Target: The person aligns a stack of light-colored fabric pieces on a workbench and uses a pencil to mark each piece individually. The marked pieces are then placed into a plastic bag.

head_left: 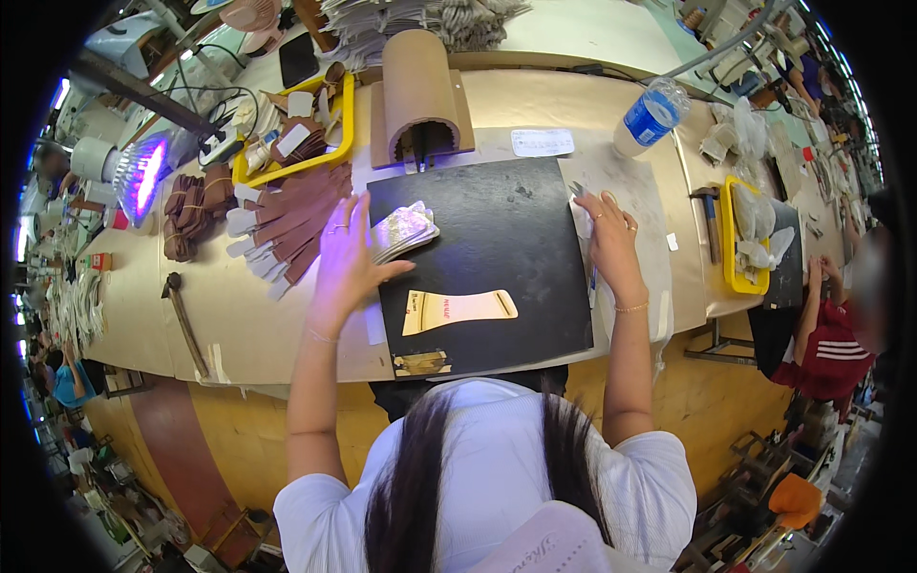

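My left hand (351, 256) is open, its fingers spread and thumb out, beside a stack of pale shiny cut pieces (405, 229) on a black work board (497, 239). Nearer to me on the board lies a cream and pink strap-shaped template (463, 307) with slots and red writing. At the board's right edge my right hand (611, 237) has its fingers curled down around a small pointed metal tool (577, 188). Only the tool's tip shows, and its kind is unclear. A thin blue item (592, 283) lies partly under that hand's wrist.
Brown strap pieces (304, 215) fan out left of the board, near bundled brown pieces (191, 212), a hammer (184, 320) and a lit lamp (141, 180). Behind stand a yellow tray (348, 119), a brown arched form (415, 81) and a water bottle (653, 116). Another hammer (711, 224) lies right.
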A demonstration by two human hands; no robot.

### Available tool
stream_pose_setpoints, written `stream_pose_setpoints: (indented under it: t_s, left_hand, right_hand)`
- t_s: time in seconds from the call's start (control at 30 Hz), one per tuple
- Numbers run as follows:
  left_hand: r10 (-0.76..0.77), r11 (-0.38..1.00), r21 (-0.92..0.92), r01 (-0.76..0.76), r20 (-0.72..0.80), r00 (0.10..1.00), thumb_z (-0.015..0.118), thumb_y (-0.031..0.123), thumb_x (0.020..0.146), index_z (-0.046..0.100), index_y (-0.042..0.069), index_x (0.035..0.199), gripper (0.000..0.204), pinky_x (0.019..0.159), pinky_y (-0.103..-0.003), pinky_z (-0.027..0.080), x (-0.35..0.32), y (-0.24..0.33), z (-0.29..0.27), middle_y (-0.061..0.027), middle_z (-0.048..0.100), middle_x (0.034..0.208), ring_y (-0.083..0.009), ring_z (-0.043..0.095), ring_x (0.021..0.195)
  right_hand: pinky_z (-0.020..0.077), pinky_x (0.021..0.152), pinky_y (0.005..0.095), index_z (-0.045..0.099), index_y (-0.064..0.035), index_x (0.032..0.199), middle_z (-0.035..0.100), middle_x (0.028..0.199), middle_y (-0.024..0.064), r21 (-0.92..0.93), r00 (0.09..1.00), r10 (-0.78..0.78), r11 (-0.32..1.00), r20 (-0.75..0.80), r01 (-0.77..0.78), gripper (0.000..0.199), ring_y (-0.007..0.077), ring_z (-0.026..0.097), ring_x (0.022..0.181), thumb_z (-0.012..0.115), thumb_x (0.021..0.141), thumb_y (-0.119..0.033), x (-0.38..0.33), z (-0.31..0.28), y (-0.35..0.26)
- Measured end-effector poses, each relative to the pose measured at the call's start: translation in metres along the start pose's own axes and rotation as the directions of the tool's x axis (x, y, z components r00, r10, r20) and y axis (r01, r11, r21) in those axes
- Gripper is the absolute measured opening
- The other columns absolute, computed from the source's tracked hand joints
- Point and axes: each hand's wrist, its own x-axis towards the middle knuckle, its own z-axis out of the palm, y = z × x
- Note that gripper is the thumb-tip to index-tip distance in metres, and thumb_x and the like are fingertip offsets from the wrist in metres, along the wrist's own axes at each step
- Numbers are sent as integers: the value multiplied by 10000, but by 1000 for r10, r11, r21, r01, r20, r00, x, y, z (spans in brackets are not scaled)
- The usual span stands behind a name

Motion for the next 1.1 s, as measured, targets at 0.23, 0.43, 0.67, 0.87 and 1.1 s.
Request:
stream_pose_setpoints:
  t_s: [0.23, 0.43, 0.67, 0.87, 1.1]
  left_hand:
    - [-137, 983, -47, 177, 448, 884, 802, 317, 822, 583, 53, 1372, 649, 954, -422, 505, 13, 7, -14, -196, 659, 1230, -364, 617, 1144]
    - [-46, 982, -154, 110, 369, 928, 787, 342, 853, 609, 22, 1343, 612, 943, -402, 502, 13, -23, -2, -194, 664, 1178, -360, 634, 1090]
    - [60, 870, -404, 282, 655, 753, 840, 439, 809, 614, 22, 1236, 638, 745, -353, 523, 30, -88, 11, -122, 688, 932, -221, 656, 826]
    - [-87, 975, -77, 207, 727, 681, 908, 560, 613, 589, 22, 1160, 831, 716, -425, 536, 44, -44, -10, -172, 688, 859, -324, 686, 787]
    - [86, 953, 230, -199, 425, 901, 754, 349, 864, 519, -32, 1296, 622, 802, -467, 496, -27, 9, 2, -248, 619, 1148, -393, 635, 963]
  right_hand:
    - [492, 939, 410, 654, -70, 1181, 656, 1207, 139, 184, 966, 166, 974, -196, -130, 269, 329, 632, 1108, 601, 923, -14, 6, -8, 32]
    - [486, 909, 440, 701, -50, 1040, 632, 1046, 131, 229, 907, 358, 923, -221, -308, 165, 336, 610, 1026, 675, 905, -142, 27, 28, 73]
    - [493, 852, 483, 669, -34, 952, 642, 1006, 162, 54, 889, 415, 909, -193, -413, 206, 351, 621, 978, 695, 901, -232, 44, 38, 66]
    - [523, 692, 320, 585, -31, 992, 727, 868, 99, 725, 786, 614, 573, -70, -383, 125, 211, 707, 785, 609, 999, -153, 31, 14, 71]
    - [580, 795, 306, 507, -30, 1144, 671, 1228, 185, 998, 778, 625, -22, 66, -67, 175, 229, 738, 876, 583, 998, -93, 19, 2, 53]
